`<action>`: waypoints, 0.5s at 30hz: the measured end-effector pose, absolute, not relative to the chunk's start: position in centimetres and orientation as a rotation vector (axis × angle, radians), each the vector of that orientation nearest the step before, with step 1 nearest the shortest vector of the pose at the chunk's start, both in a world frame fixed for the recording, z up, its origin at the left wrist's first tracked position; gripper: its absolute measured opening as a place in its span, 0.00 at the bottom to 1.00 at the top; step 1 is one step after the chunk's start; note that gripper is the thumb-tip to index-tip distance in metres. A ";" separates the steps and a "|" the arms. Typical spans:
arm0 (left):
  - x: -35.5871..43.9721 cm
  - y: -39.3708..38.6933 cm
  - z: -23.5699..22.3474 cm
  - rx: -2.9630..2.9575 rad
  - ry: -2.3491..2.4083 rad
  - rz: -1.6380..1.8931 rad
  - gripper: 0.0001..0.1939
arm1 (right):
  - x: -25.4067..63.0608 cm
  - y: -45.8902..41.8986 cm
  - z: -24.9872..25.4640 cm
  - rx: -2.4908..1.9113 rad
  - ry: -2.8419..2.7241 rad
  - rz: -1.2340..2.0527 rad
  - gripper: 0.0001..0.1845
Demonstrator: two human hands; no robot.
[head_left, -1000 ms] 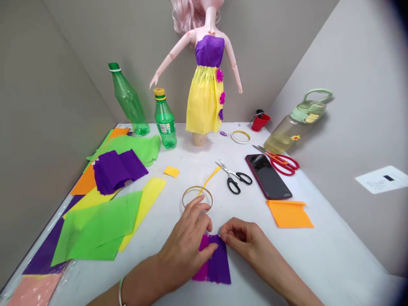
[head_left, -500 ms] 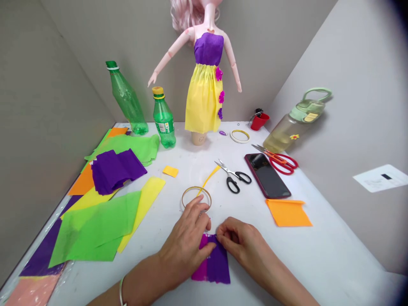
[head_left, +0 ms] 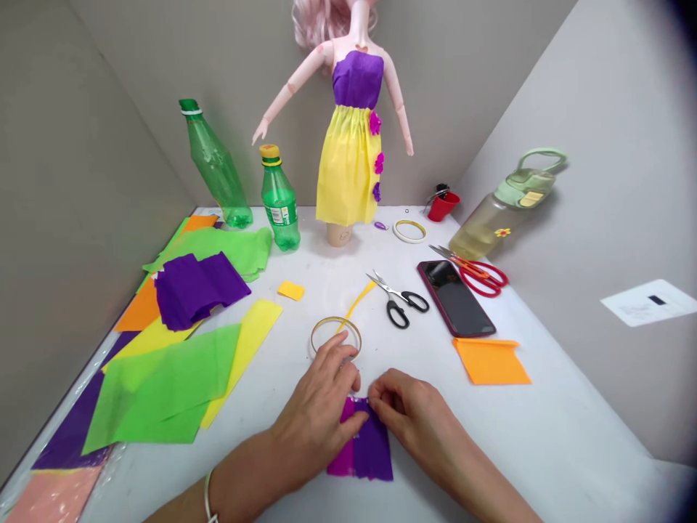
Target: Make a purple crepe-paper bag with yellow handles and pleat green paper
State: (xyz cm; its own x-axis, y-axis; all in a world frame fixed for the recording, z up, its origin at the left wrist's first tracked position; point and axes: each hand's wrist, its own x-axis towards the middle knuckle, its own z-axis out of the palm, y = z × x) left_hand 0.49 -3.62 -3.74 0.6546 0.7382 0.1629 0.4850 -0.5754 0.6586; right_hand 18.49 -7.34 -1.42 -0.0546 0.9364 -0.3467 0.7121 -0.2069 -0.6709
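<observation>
Purple sheet (head_left: pixel 375 450) needs light, even thumb pressure from left hand (head_left: pixel 316 407), its fingers loosely open. Right hand (head_left: pixel 417 410) has closed fingers at the top edge; what they pinch is unclear

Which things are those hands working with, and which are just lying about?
In use:
- purple-and-magenta piece, under the left hand, beside the right hand
- thin ring, perhaps

Probably just lying about:
- phone
- red-handled scissors
- water bottle
</observation>
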 end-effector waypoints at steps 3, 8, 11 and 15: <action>0.5 -3.6 -3.8 2.293 0.947 0.576 0.15 | 18.5 -7.3 -1.6 -1.942 -1.801 1.088 0.07; 0.5 -3.7 -3.7 2.293 0.940 0.587 0.14 | 18.1 -7.4 -1.5 -1.961 -1.923 0.954 0.09; 0.5 -3.6 -3.7 2.290 0.939 0.582 0.14 | 17.8 -7.7 -1.5 -2.010 -2.011 0.854 0.10; 0.5 -3.6 -3.8 2.293 0.929 0.591 0.14 | 17.5 -8.0 -1.7 -2.027 -2.116 0.732 0.11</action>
